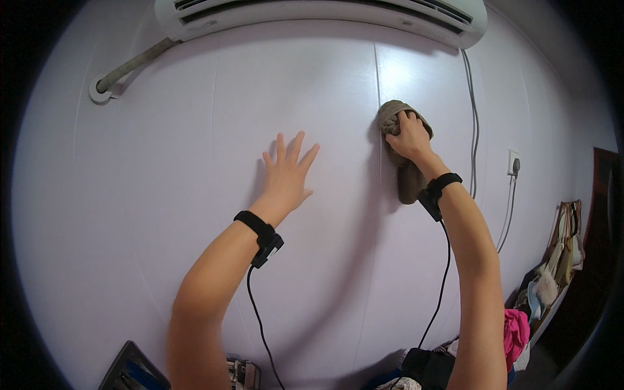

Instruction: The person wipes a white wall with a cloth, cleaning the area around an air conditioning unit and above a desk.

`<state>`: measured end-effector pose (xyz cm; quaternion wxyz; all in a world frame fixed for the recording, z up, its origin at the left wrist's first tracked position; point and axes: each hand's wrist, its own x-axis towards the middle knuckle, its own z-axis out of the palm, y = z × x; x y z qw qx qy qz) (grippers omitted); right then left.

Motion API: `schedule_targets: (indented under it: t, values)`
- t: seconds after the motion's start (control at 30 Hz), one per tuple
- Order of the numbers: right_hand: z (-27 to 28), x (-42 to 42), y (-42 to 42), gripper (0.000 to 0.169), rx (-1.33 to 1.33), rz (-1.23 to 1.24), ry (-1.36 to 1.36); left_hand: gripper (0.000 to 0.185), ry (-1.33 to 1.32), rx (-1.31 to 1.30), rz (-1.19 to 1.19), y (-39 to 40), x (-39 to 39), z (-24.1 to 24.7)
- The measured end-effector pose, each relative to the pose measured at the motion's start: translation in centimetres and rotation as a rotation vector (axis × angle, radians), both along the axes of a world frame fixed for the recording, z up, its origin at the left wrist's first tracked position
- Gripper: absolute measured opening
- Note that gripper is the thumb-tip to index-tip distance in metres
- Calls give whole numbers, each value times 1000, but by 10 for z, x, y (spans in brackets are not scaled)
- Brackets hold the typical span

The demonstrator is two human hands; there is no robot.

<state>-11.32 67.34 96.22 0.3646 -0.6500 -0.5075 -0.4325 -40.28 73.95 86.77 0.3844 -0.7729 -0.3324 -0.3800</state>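
My right hand [411, 135] grips a bunched brown cloth [394, 111] against the pale wall panel [321, 87], just right of a vertical seam. Part of the cloth hangs down behind my right wrist. To the left, my left hand [286, 170] has its fingers spread, palm towards the wall, at or very near its surface; it holds nothing. Each wrist wears a black strap with a small black device [267, 246] and a thin black cable trailing down.
A white air conditioner [312, 12] is mounted above; its wrapped pipe [136, 63] enters the wall at left. Grey cables [472, 107] and a socket with a plug [514, 163] are at right. Hanging bags [565, 243], pink fabric [515, 331] and a dark-framed object [131, 368] lie lower.
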Motion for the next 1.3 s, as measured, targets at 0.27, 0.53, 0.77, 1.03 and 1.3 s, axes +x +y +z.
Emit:
schedule_targets:
  t: [0.27,0.53,0.77,1.03,1.3]
  values:
    - [-21,-74,-2,59,44,-188,-493,112,-34,-122,118,22,-50,-45]
    - [78,-136,23,50,154,-340,-710,116,14,-99,143,28,-43,-8]
    - [142,-203,75,55,249,-270,-698,110,-20,-5,98,40,-29,-2]
    - [188,-231,98,52,395,-335,-724,109,-21,26,53,36,-27,6]
    - [203,-231,97,50,405,-369,-651,105,-40,56,21,41,-25,5]
